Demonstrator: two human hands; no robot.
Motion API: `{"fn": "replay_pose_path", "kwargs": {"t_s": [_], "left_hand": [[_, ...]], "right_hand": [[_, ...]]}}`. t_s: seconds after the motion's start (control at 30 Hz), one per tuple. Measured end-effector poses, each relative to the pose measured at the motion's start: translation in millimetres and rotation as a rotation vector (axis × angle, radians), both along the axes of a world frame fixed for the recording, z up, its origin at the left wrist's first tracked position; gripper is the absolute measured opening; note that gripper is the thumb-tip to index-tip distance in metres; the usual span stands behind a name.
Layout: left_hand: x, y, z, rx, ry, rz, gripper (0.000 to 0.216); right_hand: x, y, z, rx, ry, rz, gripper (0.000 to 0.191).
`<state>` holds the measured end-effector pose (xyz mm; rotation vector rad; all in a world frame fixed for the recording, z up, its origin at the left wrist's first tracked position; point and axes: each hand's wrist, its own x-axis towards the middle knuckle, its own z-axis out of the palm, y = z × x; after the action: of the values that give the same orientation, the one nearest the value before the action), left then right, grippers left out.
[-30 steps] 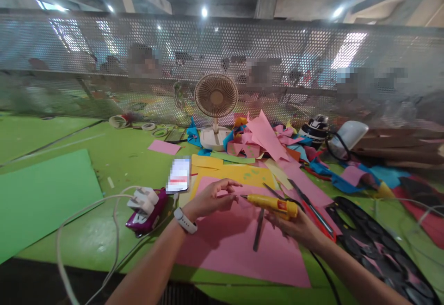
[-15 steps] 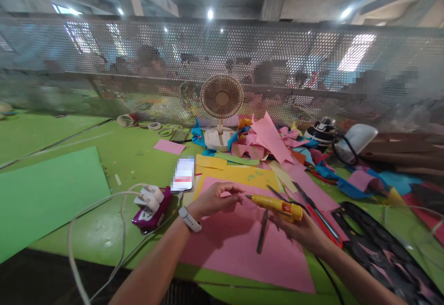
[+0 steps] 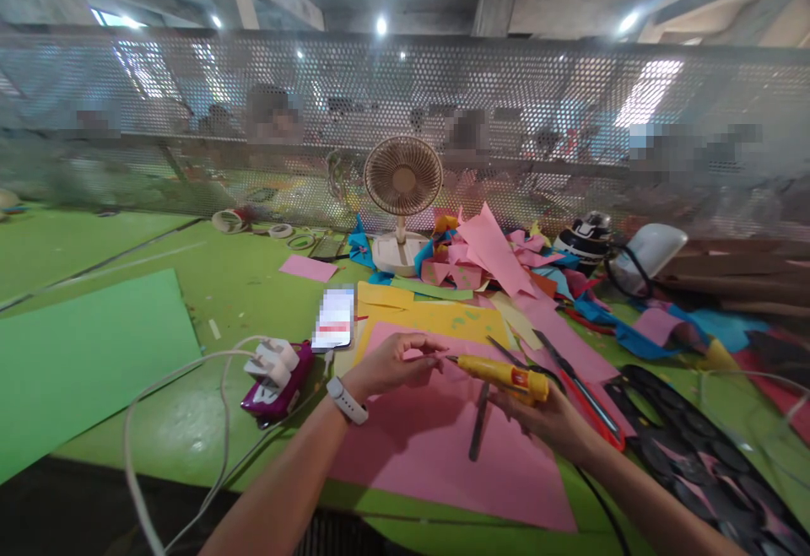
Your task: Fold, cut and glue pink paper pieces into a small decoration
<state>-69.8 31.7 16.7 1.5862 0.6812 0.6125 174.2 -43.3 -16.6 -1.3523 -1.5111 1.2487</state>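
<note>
My right hand (image 3: 537,412) is wrapped round a yellow hot glue gun (image 3: 499,373), its nozzle pointing left. That nozzle almost meets the fingertips of my left hand (image 3: 411,360), which are pinched together; whatever they hold is too small to make out. A white watch band circles my left wrist. Both hands hover over a large pink paper sheet (image 3: 461,472). By the glue gun a dark metal strip (image 3: 479,425) sticks out below my right hand, and another slim blade shows above; I cannot tell whether my hand holds them.
Behind are a small fan (image 3: 403,178) and a heap of paper scraps (image 3: 487,248). On the left lie a phone (image 3: 334,318), a purple power strip (image 3: 266,404) with white cables and a green sheet (image 3: 101,362). A black tray (image 3: 689,455) and red-handled tool (image 3: 591,408) lie right.
The glue gun has shifted very slightly left, its nozzle closer to my left fingertips. My left hand is almost still.
</note>
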Motion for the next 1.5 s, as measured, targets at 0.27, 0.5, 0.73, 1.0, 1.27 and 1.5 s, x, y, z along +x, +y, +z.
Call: {"fn": "replay_pose_path", "kwargs": {"t_s": [0.27,0.5,0.73,1.0,1.27,1.5], "left_hand": [[-0.9,1.3,0.8,0.012,0.01,0.01,0.037],[-1.1,1.9,1.6,0.033,0.029,-0.033,0.039],[-0.7,0.9,3.6,0.055,0.036,-0.027,0.037],[0.2,-0.5,5.9,0.035,0.007,-0.03,0.035],[0.7,-1.9,6.0,0.035,0.003,-0.008,0.034],[1.5,-3.3,10.0,0.117,0.014,-0.043,0.034]], "right_hand": [[1.0,-0.7,-4.9,0.015,0.0,-0.018,0.025],[-2.4,-2.6,2.7,0.031,0.018,-0.01,0.022],[-2.4,-2.1,3.7,0.083,0.049,0.021,0.017],[-0.8,-3.9,1.4,0.088,0.043,0.035,0.017],[-0.9,-1.2,-0.7,0.163,-0.009,0.052,0.018],[-0.3,-6.1,21.7,0.492,-0.538,0.144,0.019]]}}
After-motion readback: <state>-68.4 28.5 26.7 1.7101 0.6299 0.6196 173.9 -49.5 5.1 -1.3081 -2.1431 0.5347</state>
